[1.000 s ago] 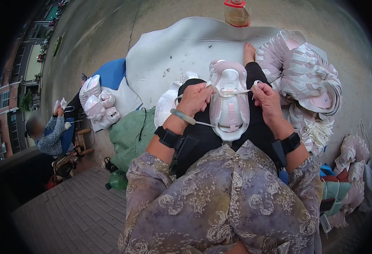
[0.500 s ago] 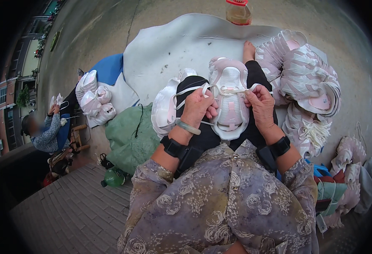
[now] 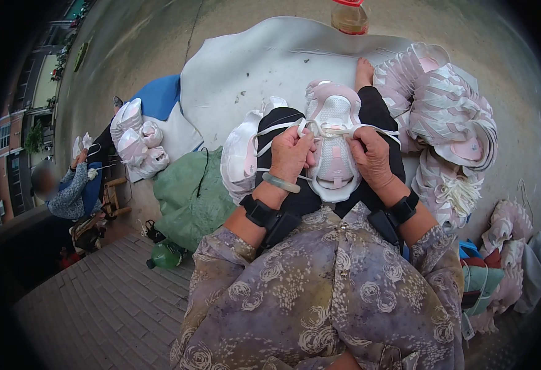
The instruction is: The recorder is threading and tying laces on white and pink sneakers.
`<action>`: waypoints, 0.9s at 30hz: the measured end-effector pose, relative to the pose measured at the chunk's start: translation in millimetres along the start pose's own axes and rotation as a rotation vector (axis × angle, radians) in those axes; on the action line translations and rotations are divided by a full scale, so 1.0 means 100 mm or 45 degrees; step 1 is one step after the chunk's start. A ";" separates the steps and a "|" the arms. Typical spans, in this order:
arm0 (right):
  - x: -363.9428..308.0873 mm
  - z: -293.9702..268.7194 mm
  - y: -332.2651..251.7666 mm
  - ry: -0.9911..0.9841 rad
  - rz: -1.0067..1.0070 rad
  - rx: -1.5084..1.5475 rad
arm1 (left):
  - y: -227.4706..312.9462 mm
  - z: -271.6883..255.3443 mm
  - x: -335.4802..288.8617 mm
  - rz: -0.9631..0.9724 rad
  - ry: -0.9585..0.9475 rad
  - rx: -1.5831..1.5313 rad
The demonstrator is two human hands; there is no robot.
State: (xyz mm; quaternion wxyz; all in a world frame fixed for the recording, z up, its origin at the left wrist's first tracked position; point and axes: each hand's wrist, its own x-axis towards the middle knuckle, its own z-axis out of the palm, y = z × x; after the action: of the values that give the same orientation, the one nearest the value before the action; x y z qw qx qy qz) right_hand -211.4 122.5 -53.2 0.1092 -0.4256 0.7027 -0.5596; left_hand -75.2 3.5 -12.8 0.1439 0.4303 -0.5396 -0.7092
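Note:
A white and pale pink shoe upper (image 3: 338, 161) lies across my lap, between my hands. A white shoelace (image 3: 335, 131) crosses its eyelet area, with ends trailing out to both sides. My left hand (image 3: 289, 152) is closed with the lace pinched at the fingertips, beside the upper's left edge. On the opposite edge, the thumb and fingers of my right hand (image 3: 374, 158) pinch the lace too. Another white shoe upper (image 3: 238, 161) rests against my left leg, partly hidden behind my left hand and knee.
Stacked shoe uppers (image 3: 446, 102) stand at the right, with a bundle of white laces (image 3: 461, 196) below them. A pale sheet (image 3: 239, 74) covers the ground ahead. Left are a green bag (image 3: 190, 185), a green bottle (image 3: 166, 255) and a seated person (image 3: 70, 191) holding white pieces.
My right hand has turned, its back now more upward, and drawn slightly inward over the upper's edge. My left hand stays at the lace. The view has shifted slightly.

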 end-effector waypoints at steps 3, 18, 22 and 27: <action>0.00 0.00 0.07 -0.070 -0.084 -0.051 | -0.01 0.03 0.02 0.030 0.034 0.010; -0.17 -0.11 0.16 -0.043 0.427 0.403 | -0.09 0.08 0.16 0.737 0.242 0.937; -0.08 -0.18 -0.10 -0.031 0.129 0.162 | -0.09 0.12 0.18 0.880 0.141 1.103; 0.04 -0.14 -0.30 -0.280 -0.344 -0.290 | -0.01 0.12 0.18 0.605 0.137 0.970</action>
State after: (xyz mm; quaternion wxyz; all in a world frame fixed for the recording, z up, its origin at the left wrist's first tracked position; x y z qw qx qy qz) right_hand -209.2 129.1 -20.7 0.0603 -0.5840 0.6820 -0.4362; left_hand -95.1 -0.2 -20.9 0.1618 0.3530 -0.8377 -0.3840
